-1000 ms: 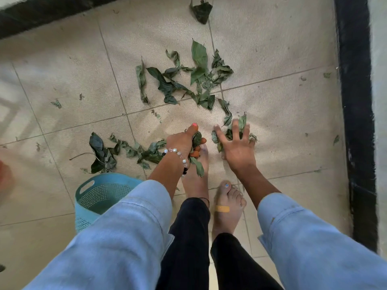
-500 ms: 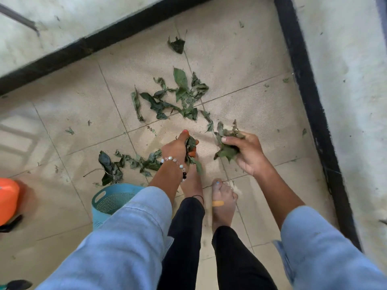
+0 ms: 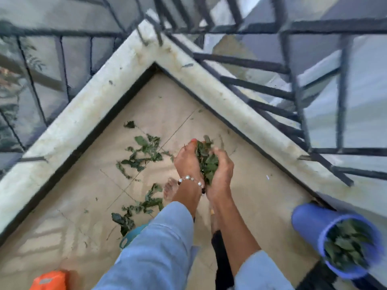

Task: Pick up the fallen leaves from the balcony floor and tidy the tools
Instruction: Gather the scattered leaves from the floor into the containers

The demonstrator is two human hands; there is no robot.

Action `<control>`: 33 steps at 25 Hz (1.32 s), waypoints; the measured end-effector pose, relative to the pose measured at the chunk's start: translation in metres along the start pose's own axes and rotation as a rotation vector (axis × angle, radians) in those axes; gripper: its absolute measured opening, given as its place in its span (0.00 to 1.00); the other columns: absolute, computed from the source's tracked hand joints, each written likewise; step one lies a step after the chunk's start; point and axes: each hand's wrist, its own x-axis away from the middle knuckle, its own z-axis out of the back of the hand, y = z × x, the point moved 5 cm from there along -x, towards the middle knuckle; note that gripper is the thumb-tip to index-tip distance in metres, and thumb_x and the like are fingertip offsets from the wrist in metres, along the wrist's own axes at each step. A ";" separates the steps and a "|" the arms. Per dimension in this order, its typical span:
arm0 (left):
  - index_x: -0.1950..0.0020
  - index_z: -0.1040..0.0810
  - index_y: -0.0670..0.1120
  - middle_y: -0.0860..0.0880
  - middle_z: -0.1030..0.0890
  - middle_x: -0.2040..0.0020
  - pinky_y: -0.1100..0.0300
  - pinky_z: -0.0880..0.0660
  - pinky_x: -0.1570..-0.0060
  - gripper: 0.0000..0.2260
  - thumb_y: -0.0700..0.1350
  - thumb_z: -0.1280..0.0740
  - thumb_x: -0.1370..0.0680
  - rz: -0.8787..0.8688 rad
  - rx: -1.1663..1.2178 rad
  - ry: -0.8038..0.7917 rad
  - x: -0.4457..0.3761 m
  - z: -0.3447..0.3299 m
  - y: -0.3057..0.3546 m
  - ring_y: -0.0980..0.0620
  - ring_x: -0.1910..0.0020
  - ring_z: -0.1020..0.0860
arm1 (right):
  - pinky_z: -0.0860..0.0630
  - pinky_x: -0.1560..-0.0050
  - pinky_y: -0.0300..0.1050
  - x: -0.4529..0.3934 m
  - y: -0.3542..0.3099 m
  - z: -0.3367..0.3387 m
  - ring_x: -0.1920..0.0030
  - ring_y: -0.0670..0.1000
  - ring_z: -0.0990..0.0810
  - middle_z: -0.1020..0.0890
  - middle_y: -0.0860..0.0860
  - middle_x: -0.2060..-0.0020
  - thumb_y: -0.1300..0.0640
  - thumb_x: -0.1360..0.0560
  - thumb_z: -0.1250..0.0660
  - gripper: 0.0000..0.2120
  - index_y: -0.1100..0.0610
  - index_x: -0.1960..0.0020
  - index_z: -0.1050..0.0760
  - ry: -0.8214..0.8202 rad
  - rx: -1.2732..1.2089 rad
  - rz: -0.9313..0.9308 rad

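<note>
left hand (image 3: 188, 162): cupped against the right, fingers curled round a bundle of leaves (image 3: 206, 162); beaded bracelet (image 3: 191, 180) at the wrist.
right hand (image 3: 222, 171): cupped the same way, pressing the bundle from the other side; both raised above the floor.
bundle position: wedged between the two palms, spilling out at the top.
handling, judged: leaves light, limp, easily crushed, apt to slip out loose; best scooped from beneath and squeezed as a wad, not pinched singly.
near floor: orange object (image 3: 49, 280) at the bottom edge; teal basket (image 3: 130, 236) partly hidden under the left sleeve.
blue bucket (image 3: 326, 233): by the right-hand wall, already holding leaves.
loose leaves, near (image 3: 138, 208): strewn left of the hands on the balcony floor (image 3: 79, 197).
loose leaves, far (image 3: 144, 152): second patch toward the far corner.
beyond: parapet ledge (image 3: 83, 114) and railing; view blurred.
</note>
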 end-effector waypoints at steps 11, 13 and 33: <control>0.51 0.16 0.44 0.49 0.15 0.58 0.64 0.21 0.56 0.10 0.36 0.37 0.22 -0.059 -0.452 -0.531 0.193 -0.111 -0.195 0.56 0.60 0.18 | 0.24 0.54 0.49 0.075 -0.114 0.259 0.58 0.53 0.21 0.18 0.53 0.61 0.57 0.26 0.31 0.02 0.54 0.57 0.20 0.446 -0.120 0.328; 0.54 0.16 0.42 0.47 0.15 0.57 0.61 0.20 0.53 0.09 0.35 0.36 0.23 0.000 -0.512 -0.535 0.223 -0.126 -0.271 0.50 0.56 0.17 | 0.24 0.50 0.51 0.086 -0.117 0.342 0.56 0.54 0.21 0.18 0.54 0.59 0.55 0.27 0.30 0.04 0.55 0.54 0.22 0.515 -0.136 0.314; 0.37 0.24 0.43 0.48 0.21 0.44 0.61 0.27 0.47 0.19 0.54 0.44 0.17 0.094 -0.812 -0.827 0.224 -0.263 -0.525 0.51 0.43 0.24 | 0.31 0.38 0.50 -0.009 -0.179 0.679 0.39 0.60 0.26 0.24 0.61 0.41 0.52 0.28 0.29 0.20 0.60 0.40 0.24 0.795 0.979 0.329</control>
